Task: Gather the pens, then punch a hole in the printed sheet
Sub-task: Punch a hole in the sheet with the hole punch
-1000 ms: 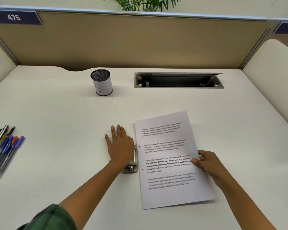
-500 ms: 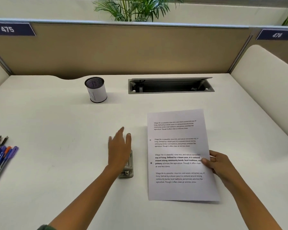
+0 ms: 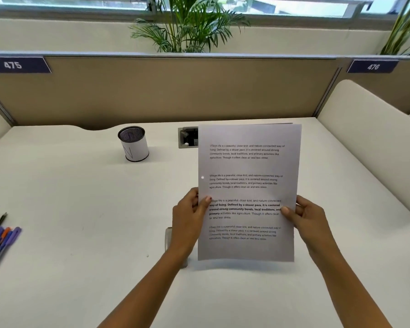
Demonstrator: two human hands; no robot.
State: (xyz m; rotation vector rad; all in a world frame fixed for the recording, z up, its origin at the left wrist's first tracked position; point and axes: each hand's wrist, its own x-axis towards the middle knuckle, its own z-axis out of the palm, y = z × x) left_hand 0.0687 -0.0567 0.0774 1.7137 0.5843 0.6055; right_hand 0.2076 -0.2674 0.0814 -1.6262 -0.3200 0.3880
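The printed sheet (image 3: pixel 247 171) is held upright above the desk, its text facing me. My left hand (image 3: pixel 189 216) pinches its left edge and my right hand (image 3: pixel 305 218) pinches its right edge. One punched hole (image 3: pixel 202 177) shows near the left margin; my left thumb covers the margin below it. The metal hole punch (image 3: pixel 169 235) lies on the desk behind my left wrist, mostly hidden. Several pens (image 3: pixel 0 237) lie together at the desk's left edge, apart from both hands.
A mesh pen cup (image 3: pixel 133 144) with a white label stands at the back, holding no pens that I can see. An open cable tray (image 3: pixel 187 137) is partly hidden behind the sheet. A beige partition (image 3: pixel 152 91) closes the back; a padded side panel (image 3: pixel 369 129) rises on the right.
My left hand left the hole punch and took the sheet's left edge. Both hands lifted the sheet off the desk and tilted it upright. The camera view tilted up.
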